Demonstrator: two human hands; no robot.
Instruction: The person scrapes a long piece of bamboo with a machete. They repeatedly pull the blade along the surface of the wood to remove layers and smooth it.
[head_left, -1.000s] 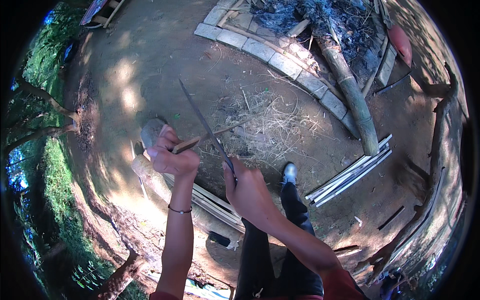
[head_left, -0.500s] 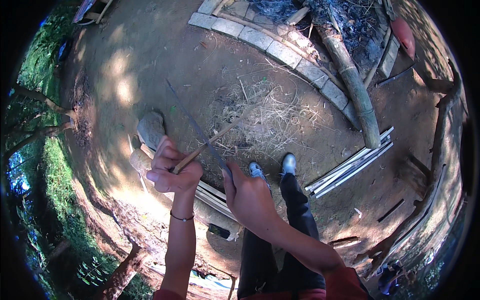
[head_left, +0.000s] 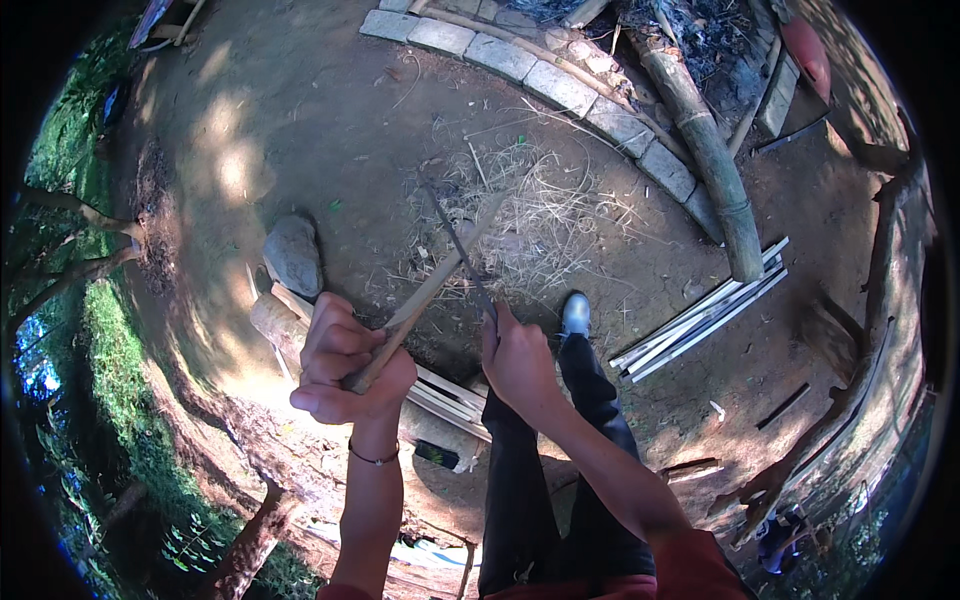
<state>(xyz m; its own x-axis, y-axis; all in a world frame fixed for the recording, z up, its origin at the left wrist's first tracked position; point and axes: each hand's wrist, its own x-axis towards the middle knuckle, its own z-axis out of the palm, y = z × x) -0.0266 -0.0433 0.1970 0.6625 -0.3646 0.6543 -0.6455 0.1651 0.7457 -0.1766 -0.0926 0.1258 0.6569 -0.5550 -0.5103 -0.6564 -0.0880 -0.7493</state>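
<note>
The biggest thing is a fire pit (head_left: 500, 57), edged with rough stone and holding grey ash (head_left: 715, 65). A thick, jointed bamboo pole (head_left: 703, 130) sticks out from it. Thin, curly shavings (head_left: 570, 225) lie scattered nearer. The stick (head_left: 431, 288), pale brown, narrow and flattish, is in the air, slanting forward from the left hand (head_left: 338, 360), whose fingers curl around its near end. A dark, thin knife (head_left: 478, 282) crosses it; whether they touch, I cannot tell. The right hand (head_left: 522, 367) grips the knife.
</note>
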